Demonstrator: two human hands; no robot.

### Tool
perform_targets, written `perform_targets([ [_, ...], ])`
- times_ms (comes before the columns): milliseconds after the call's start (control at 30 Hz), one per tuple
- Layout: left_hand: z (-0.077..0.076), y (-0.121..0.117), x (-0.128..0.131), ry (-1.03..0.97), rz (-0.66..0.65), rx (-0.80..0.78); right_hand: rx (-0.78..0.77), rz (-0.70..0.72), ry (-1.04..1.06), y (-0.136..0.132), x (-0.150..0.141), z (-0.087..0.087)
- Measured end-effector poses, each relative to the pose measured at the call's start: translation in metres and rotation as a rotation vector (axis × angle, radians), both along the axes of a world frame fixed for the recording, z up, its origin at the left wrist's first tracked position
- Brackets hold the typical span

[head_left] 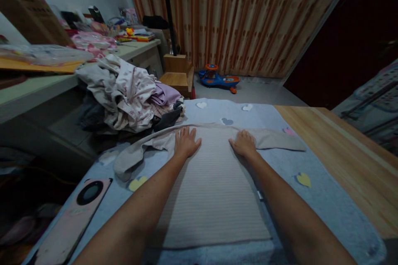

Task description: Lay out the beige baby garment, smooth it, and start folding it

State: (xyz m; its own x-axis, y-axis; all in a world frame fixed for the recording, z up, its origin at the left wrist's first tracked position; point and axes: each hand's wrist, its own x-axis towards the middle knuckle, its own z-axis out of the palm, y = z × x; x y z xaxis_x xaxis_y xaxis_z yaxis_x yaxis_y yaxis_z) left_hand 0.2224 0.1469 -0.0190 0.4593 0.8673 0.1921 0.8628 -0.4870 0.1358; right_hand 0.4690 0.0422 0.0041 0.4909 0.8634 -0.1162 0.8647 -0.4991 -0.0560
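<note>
Head view: the left hand (pixel 186 143) and right hand (pixel 244 144) lie flat and apart on a ribbed beige sweater (pixel 211 190), spread out on a blue blanket (pixel 314 211) with its sleeves out; a rumpled clothes pile (pixel 127 99) remains beyond the blanket's far left corner.

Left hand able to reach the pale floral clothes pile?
Probably yes: the left hand is near the pale floral clothes pile, with only the beige knitted sleeve lying flat between them.

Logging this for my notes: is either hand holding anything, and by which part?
Nothing is held: the left hand and right hand lie open and flat on the ribbed beige garment.
</note>
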Motion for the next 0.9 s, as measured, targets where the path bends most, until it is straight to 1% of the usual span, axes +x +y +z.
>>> perform_targets([
  [100, 0.000, 0.000, 0.000, 0.011, 0.011, -0.024, 0.071, 0.049, 0.032, 0.010, -0.019, -0.002],
  [167, -0.001, 0.001, 0.000, 0.021, 0.015, -0.034, 0.093, 0.051, 0.043, 0.012, -0.023, -0.006],
  [233, -0.001, 0.002, 0.000, 0.024, 0.012, -0.029, 0.095, 0.018, 0.034, 0.010, -0.019, -0.010],
  [367, -0.001, 0.002, 0.000, 0.018, 0.007, -0.025, 0.090, -0.028, 0.001, 0.004, 0.006, -0.015],
  [467, 0.000, 0.001, 0.000, 0.012, 0.000, -0.029, 0.078, -0.048, 0.004, 0.003, 0.020, -0.013],
  [533, 0.000, 0.001, 0.000, 0.013, 0.001, -0.033, 0.068, -0.079, 0.009, 0.005, 0.020, -0.009],
  [633, 0.002, 0.000, 0.000, 0.018, 0.010, -0.044, 0.081, -0.085, 0.012, 0.013, -0.001, -0.002],
  [667, 0.002, 0.000, 0.000, 0.017, 0.011, -0.043, 0.097, -0.054, 0.020, 0.016, -0.013, 0.000],
  [767, 0.002, -0.001, 0.000, 0.012, 0.006, -0.037, 0.108, 0.116, 0.084, 0.028, -0.056, 0.005],
  [833, 0.002, -0.001, 0.000, 0.013, 0.007, -0.046, 0.088, 0.214, 0.138, 0.033, -0.083, 0.004],
  [900, 0.001, -0.001, -0.001, 0.013, 0.007, -0.050, 0.087, 0.263, 0.163, 0.034, -0.100, 0.000],
])
